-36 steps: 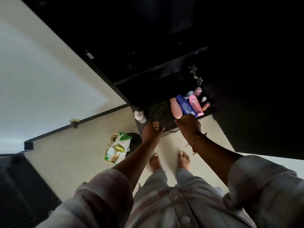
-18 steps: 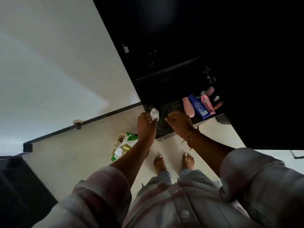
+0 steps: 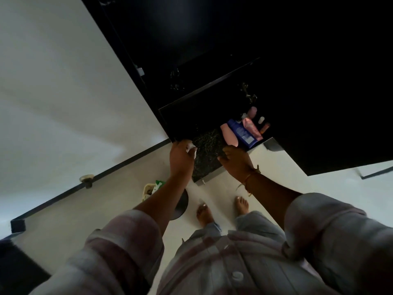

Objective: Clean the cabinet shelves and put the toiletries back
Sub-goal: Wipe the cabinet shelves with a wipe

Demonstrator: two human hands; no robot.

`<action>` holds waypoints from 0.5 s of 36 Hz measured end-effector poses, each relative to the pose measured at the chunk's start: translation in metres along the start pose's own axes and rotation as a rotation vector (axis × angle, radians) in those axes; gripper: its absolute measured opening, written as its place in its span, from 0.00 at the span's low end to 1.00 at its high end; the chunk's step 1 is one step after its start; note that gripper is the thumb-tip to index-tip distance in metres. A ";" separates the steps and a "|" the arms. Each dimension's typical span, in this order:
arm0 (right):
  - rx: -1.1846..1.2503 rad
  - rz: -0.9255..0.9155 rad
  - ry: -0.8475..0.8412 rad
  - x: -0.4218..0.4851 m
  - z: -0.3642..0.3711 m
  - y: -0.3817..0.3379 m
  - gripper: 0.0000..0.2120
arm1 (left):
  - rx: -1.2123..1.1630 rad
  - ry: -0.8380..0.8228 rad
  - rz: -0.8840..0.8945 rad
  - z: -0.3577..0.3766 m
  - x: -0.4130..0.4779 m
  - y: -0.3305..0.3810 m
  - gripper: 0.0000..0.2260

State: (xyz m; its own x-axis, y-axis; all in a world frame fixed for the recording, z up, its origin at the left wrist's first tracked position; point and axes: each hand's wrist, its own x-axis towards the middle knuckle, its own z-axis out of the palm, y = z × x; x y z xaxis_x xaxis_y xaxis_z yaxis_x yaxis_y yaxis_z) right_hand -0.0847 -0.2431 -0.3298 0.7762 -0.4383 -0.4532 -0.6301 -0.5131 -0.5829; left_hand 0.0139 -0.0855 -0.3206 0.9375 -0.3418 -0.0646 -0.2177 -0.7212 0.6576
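A person stands barefoot before a dark cabinet (image 3: 212,39), seen from above. Both arms, in pale rolled sleeves, reach to the lowest shelf (image 3: 207,150), which has a speckled liner and a pale front edge. The left hand (image 3: 180,160) is at the shelf's left front corner, its grip clenched around a small white bottle (image 3: 190,148), mostly hidden by the fingers. The right hand (image 3: 236,161) rests near the middle of the front edge with fingers partly curled; I cannot tell whether its grip holds anything. A thread bracelet (image 3: 247,179) circles that wrist. At the shelf's right end, toiletries are packed together: a pink bottle (image 3: 229,135), a blue bottle (image 3: 241,133) touching it, a pink tube (image 3: 252,127), and smaller pink and white items behind. On the pale floor (image 3: 106,209), left of the feet, sits a green and white packet (image 3: 154,187), partly hidden by the left forearm.
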 end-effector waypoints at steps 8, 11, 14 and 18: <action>0.109 0.096 0.117 -0.009 -0.028 0.031 0.20 | 0.002 -0.102 0.075 0.019 0.001 0.031 0.11; 0.136 0.151 0.115 -0.006 -0.038 0.043 0.21 | -0.068 -0.113 0.059 0.030 -0.001 0.051 0.11; 0.128 0.164 0.107 -0.001 -0.049 0.053 0.22 | -0.099 -0.141 0.066 0.044 -0.001 0.067 0.11; 0.126 0.168 0.090 0.005 -0.063 0.065 0.22 | -0.070 -0.171 0.072 0.060 0.000 0.086 0.07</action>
State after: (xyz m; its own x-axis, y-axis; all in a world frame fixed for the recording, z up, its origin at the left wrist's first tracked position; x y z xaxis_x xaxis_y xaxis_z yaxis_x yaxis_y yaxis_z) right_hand -0.1233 -0.3247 -0.3274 0.6519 -0.5768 -0.4923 -0.7382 -0.3339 -0.5862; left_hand -0.0211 -0.1836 -0.3097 0.8594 -0.4924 -0.1380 -0.2576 -0.6500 0.7150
